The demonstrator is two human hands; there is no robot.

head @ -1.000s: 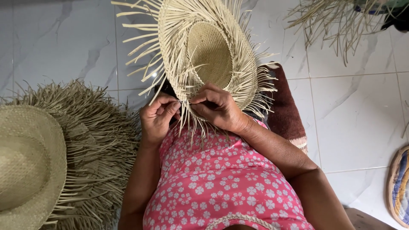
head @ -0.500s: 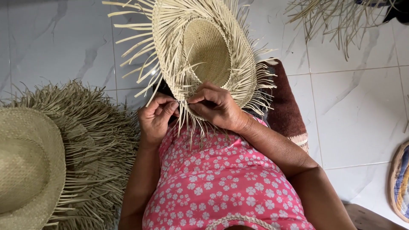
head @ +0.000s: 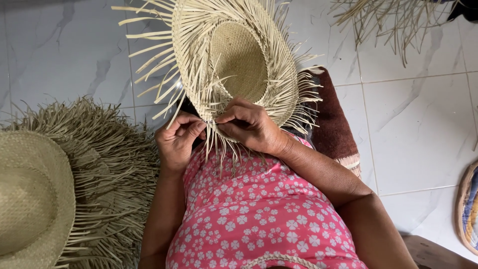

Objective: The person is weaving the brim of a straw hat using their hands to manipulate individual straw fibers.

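Note:
An unfinished pale straw hat [head: 234, 65] with loose strips fringing its brim rests upside down against my lap, its woven crown facing me. My left hand [head: 178, 139] pinches strips at the near brim edge. My right hand [head: 249, 124] grips the brim right beside it, thumb and fingers closed on the straw. Both hands meet at the same spot of the brim. I wear a pink cloth with white flowers [head: 249, 219].
A stack of woven straw hats with ragged fringes [head: 59, 184] lies on the white tiled floor at my left. A dark red mat [head: 333, 119] lies behind the hat. More loose straw [head: 393, 20] shows top right, a woven basket edge [head: 468, 209] at right.
The hat has shifted slightly left and toward me; both hands stay pinched at the same brim spot with small finger movements.

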